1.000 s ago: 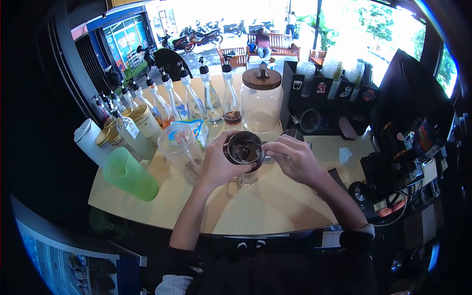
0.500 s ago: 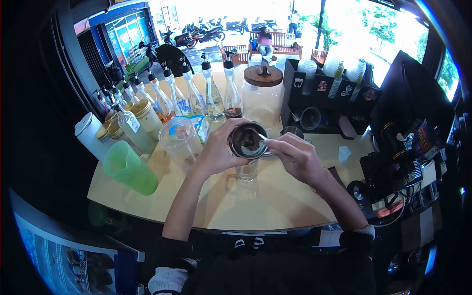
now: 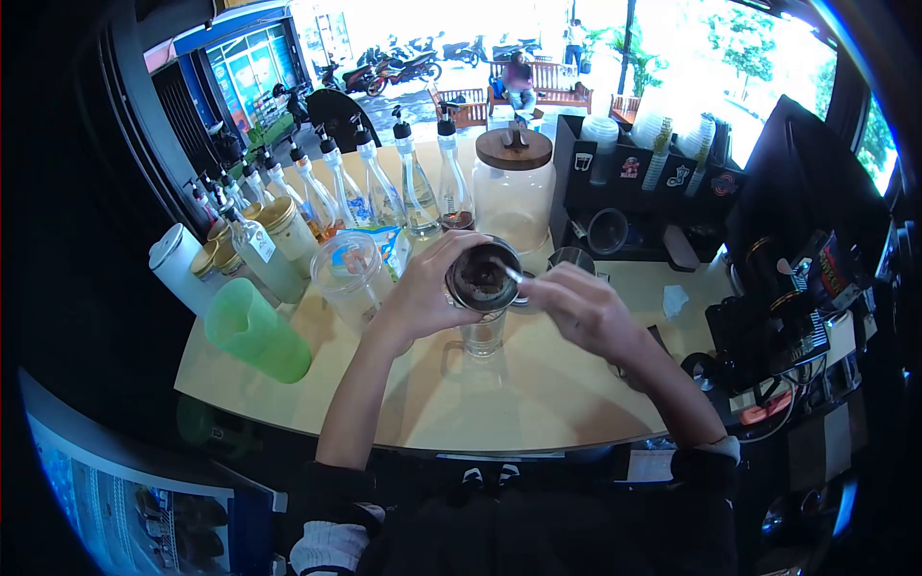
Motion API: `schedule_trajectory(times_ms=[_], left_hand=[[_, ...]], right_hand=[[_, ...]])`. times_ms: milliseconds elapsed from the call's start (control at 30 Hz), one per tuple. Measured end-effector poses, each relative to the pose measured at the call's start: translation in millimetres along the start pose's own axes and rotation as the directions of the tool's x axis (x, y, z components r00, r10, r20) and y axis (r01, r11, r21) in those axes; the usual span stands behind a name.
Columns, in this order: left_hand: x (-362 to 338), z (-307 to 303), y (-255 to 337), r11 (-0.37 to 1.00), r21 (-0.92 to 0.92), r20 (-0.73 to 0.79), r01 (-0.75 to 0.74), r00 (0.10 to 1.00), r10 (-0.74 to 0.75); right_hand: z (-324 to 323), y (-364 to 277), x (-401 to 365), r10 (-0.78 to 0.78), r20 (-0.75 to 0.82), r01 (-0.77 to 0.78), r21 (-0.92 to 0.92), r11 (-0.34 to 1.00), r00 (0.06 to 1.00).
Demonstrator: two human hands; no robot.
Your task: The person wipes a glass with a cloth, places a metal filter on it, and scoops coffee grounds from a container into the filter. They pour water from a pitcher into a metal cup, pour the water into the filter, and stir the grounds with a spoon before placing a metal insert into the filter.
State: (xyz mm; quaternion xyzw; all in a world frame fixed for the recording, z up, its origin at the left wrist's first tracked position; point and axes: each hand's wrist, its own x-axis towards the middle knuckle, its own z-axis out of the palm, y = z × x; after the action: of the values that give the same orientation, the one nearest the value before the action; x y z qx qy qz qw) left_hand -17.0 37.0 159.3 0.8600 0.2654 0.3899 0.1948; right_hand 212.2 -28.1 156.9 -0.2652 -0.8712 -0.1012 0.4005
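Note:
My left hand (image 3: 424,294) is wrapped round a round cup (image 3: 465,291) with its mouth tipped towards me. Dark brown stuff lines the inside of the cup. A thin spoon or stirrer (image 3: 512,274) reaches over the rim into it, pinched in the fingers of my right hand (image 3: 582,307); its lower end is hard to make out. Just beneath the cup stands a clear glass mug (image 3: 483,339) on the counter. Left of my left hand is a clear plastic pitcher (image 3: 351,284).
A green pitcher (image 3: 257,331) stands at the left of the counter (image 3: 451,413). Several pump bottles (image 3: 381,192) line the back, beside a wooden-lidded jar (image 3: 515,197). A black cup holder (image 3: 629,163) is at back right, with dark equipment (image 3: 768,336) below it.
My right hand has shifted slightly, moving the stirrer about inside the cup, and the brown contents look more spread and darker. My left hand keeps the cup in nearly the same place.

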Motion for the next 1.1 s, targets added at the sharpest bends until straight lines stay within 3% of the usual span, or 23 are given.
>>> schedule_trajectory(times_ms=[100, 200, 433, 533, 667, 833, 900, 933, 1100], left_hand=[[-1, -1, 2, 0.999, 0.038, 0.022, -0.021, 1.0, 0.02], [-2, 3, 2, 0.999, 0.039, -0.02, -0.005, 1.0, 0.006], [-3, 10, 3, 0.956, 0.281, -0.102, -0.08, 0.988, 0.113], [-3, 15, -1, 0.952, 0.298, -0.145, -0.068, 0.983, 0.115], [-5, 20, -2, 0.965, 0.262, -0.179, -0.024, 0.981, 0.073], [-7, 27, -2, 0.945, 0.327, -0.248, -0.022, 0.963, 0.108], [-8, 29, -1, 0.945, 0.327, -0.276, -0.002, 0.956, 0.098], [-8, 30, -2, 0.936, 0.352, -0.287, -0.007, 0.951, 0.115], [-8, 32, 0, 0.931, 0.364, -0.326, -0.022, 0.933, 0.15]], right_hand=[[3, -4, -2, -0.098, 0.084, 0.099, -0.006, 0.995, 0.992], [3, 4, -6, -0.084, 0.025, 0.085, -0.047, 0.995, 0.996], [6, 3, -4, -0.11, 0.03, 0.113, -0.157, 0.981, 0.993], [15, -2, -5, -0.241, 0.069, 0.25, -0.197, 0.948, 0.968], [17, 1, -3, -0.084, 0.006, 0.084, -0.219, 0.972, 0.996], [23, -6, -1, -0.158, 0.012, 0.157, -0.179, 0.971, 0.987], [24, -5, 2, -0.006, -0.104, -0.009, -0.142, 0.99, 0.995], [21, -8, 3, -0.078, -0.072, 0.067, -0.146, 0.987, 0.994], [20, -8, 7, -0.056, -0.121, 0.039, -0.144, 0.989, 0.991]])
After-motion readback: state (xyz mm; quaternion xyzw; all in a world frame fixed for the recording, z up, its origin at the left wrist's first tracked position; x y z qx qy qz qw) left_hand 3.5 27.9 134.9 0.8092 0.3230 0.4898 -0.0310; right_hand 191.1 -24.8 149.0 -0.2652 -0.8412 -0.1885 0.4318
